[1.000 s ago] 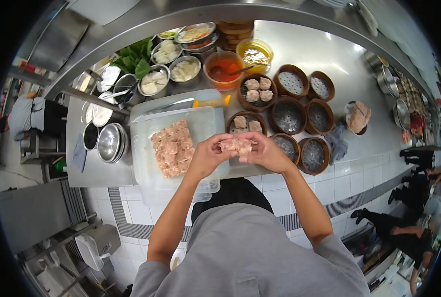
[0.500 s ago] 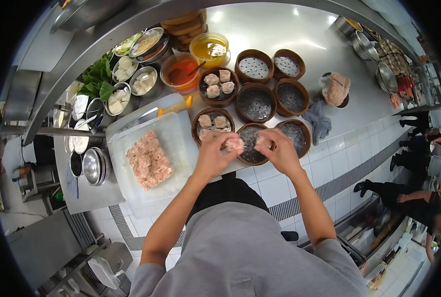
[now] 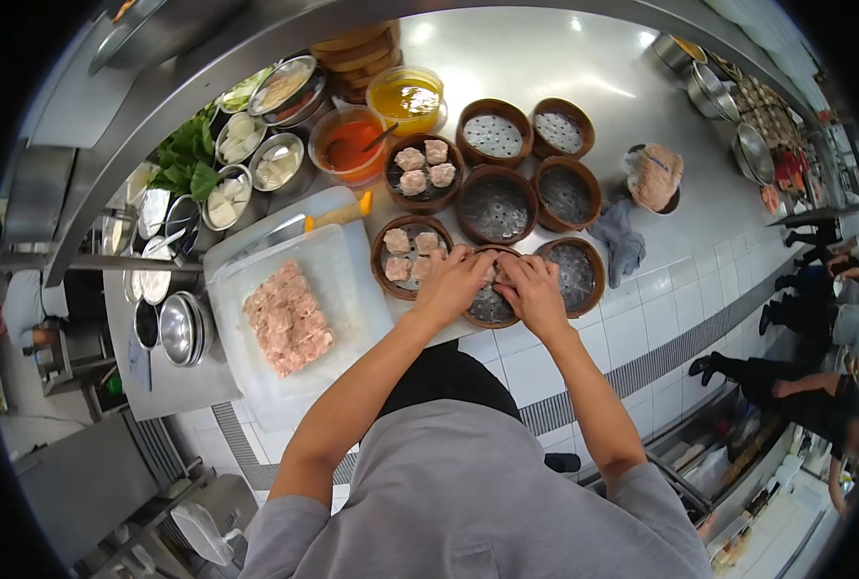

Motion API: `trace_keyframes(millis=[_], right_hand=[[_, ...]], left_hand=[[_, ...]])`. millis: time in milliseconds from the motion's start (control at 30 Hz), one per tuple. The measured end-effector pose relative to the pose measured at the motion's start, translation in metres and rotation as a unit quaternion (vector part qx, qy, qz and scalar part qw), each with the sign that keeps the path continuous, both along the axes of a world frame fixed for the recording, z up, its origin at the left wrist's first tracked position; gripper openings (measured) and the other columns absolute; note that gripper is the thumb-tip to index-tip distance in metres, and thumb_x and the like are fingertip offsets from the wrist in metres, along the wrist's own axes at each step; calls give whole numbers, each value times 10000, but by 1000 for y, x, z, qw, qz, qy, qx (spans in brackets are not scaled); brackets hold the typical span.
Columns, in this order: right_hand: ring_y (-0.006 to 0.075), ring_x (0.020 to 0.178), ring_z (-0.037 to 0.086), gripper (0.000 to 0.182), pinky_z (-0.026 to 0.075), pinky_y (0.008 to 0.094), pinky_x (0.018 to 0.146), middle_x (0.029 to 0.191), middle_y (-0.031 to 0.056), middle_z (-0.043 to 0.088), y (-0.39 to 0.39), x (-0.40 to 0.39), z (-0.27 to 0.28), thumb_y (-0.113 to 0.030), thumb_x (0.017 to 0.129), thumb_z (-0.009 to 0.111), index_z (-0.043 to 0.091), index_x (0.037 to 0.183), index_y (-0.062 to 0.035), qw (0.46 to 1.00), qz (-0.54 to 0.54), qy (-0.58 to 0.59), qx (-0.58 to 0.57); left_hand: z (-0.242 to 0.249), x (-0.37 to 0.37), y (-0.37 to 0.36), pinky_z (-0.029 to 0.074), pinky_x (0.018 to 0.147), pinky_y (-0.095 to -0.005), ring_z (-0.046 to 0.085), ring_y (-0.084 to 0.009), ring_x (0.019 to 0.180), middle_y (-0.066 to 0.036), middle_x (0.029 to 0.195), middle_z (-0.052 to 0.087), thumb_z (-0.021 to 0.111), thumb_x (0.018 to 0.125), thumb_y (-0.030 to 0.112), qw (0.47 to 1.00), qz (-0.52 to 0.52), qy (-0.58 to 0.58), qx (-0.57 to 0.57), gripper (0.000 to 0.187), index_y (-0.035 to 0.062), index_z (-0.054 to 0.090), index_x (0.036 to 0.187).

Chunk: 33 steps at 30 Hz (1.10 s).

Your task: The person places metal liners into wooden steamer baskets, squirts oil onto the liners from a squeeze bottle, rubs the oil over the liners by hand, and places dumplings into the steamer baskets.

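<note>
Both hands meet over the front middle bamboo steamer (image 3: 491, 311), fingers curled down inside its rim. My left hand (image 3: 450, 287) is closed at the steamer's far left side, on a raw meat dumpling mostly covered by the fingers. My right hand (image 3: 533, 292) pinches another pale pink dumpling (image 3: 509, 264), partly hidden. Left of them, a steamer (image 3: 380, 267) holds several dumplings (image 3: 397, 241), partly behind my left hand. Behind it, another steamer (image 3: 423, 201) holds several more dumplings (image 3: 411, 158).
A block of dumplings (image 3: 287, 318) lies on a plastic tray (image 3: 357, 333) at left. A yellow-handled knife (image 3: 338, 211) lies behind it. Sauce tubs (image 3: 350, 145), metal bowls (image 3: 180, 326), bare steamers (image 3: 566, 188), a grey cloth (image 3: 619, 241) and a meat-filled bowl (image 3: 655, 179) surround the work area.
Both hands have moved down and together into the front middle steamer, carrying the dumplings they held above it. My left hand has shifted right.
</note>
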State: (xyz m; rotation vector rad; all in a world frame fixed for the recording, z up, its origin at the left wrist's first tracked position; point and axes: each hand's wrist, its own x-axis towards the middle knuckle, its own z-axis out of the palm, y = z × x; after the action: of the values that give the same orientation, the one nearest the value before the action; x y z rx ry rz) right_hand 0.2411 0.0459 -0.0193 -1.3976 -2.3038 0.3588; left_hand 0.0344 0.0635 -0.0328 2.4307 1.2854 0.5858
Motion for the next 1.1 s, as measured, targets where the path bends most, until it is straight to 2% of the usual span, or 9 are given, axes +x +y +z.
trace_keyframes(millis=[133,300,533,700,800,867,1000,1067,1100], right_hand=[[265,1193,566,597,388,455,986,1328,46,636,0,-7,11,-171,779,805,609,1340,-110,1000,-10,-28,0],[291,1210,560,622,386,460,1013,1367,62,602,-5,-34,49,-190,775,831,607,1349,-101,999,-13,-25,26],[314,1207,589,544,458,456,1035,1309,104,638,-3,-184,54,-179,826,782,614,1335,-90,964,228,128,-37],[314,1259,549,591,447,416,1058,1404,82,575,11,-309,9,-141,826,764,574,1385,-127,930,334,138,-68],[301,1169,606,588,491,381,996,1321,64,628,30,-325,1,-139,808,782,594,1365,-125,901,415,105,-67],[210,1008,671,564,536,329,886,1196,41,687,44,-313,29,-146,812,812,615,1340,-113,818,457,124,-327],[116,930,678,501,552,282,830,1111,28,716,35,-275,37,-142,832,841,642,1287,-74,789,364,181,-460],[86,898,641,449,530,272,792,1069,20,714,21,-246,24,-193,843,858,674,1223,-41,719,298,339,-529],[86,898,641,449,530,272,792,1069,20,714,15,-230,27,-193,843,858,674,1223,-41,730,277,341,-524]], left_hand=[[28,-14,-14,369,888,-477,559,-265,1179,-40,1246,676,774,834,262,998,55,25,4,622,136,524,1389],[80,-96,-56,396,997,-483,579,-319,1144,-105,1277,650,796,840,260,975,170,-139,34,556,100,585,1329],[72,-242,-144,467,900,-468,591,-371,1085,-166,1156,642,847,774,205,865,499,-51,-14,558,24,590,1236],[24,-254,-151,491,876,-446,627,-360,1014,-176,1106,666,822,812,183,885,465,-12,-25,500,4,617,1232],[44,-263,-143,520,840,-392,671,-286,981,-184,1096,699,803,847,178,858,477,-159,-104,462,-19,655,1238],[59,-273,-143,538,808,-329,687,-198,937,-155,1096,726,786,881,170,832,438,-233,-248,424,-34,677,1236],[63,-257,-137,536,822,-287,663,-128,945,-95,1092,722,765,923,158,804,374,-329,-324,406,-40,658,1262],[59,-234,-130,530,804,-257,653,-105,929,-70,1092,715,745,944,118,797,307,-431,-293,389,-48,642,1280],[60,-222,-125,530,804,-257,653,-105,929,-70,1092,715,745,944,118,798,286,-434,-304,389,-48,642,1280]])
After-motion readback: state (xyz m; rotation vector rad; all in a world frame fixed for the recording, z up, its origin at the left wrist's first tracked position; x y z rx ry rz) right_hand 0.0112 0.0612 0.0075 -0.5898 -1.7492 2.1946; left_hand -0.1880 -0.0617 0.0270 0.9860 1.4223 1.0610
